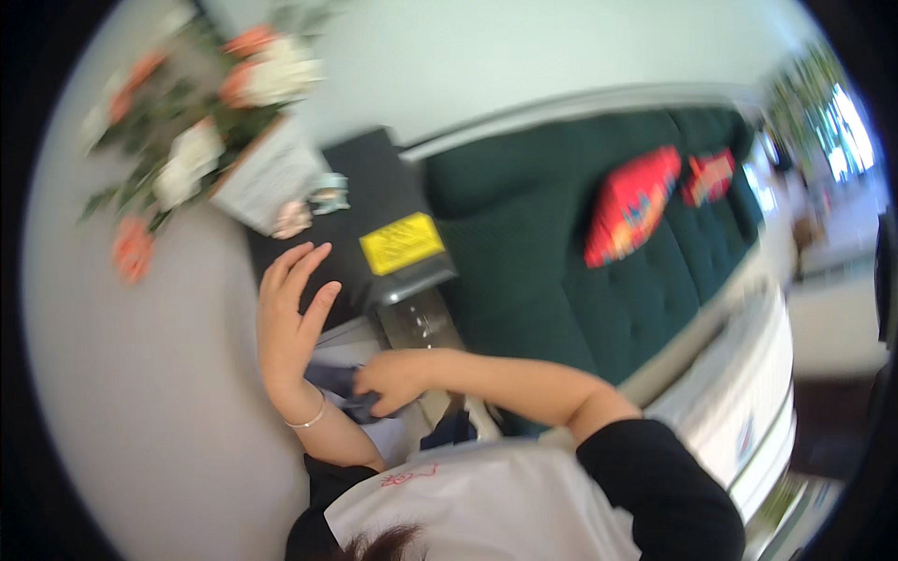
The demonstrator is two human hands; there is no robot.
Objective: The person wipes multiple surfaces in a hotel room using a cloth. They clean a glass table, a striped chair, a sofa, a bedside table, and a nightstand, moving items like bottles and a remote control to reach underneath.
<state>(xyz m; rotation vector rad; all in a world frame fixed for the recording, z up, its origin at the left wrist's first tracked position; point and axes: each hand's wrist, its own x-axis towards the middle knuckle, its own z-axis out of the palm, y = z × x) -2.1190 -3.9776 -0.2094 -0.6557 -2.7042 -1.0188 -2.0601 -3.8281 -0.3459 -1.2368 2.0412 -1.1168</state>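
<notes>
My left hand point(295, 315) is raised with its fingers spread and holds nothing. It is beside the near left edge of a black tabletop point(365, 168), just in front of a small pink figurine point(292, 219). Lower down and closer to my body, my right hand point(396, 379) grips a dark grey-blue cloth point(333, 379). Part of the cloth is hidden behind my left forearm and my right fingers. A yellow card point(403, 243) bearing writing lies near the front edge of the tabletop.
Behind the pink figurine stand a pale blue figurine point(330, 193) and a white board point(270, 175) with writing. Artificial-looking flowers point(189, 161) overhang the left. A green tufted sofa point(519, 259) with red cushions point(635, 207) adjoins the table. A large white object point(736, 393) stands right.
</notes>
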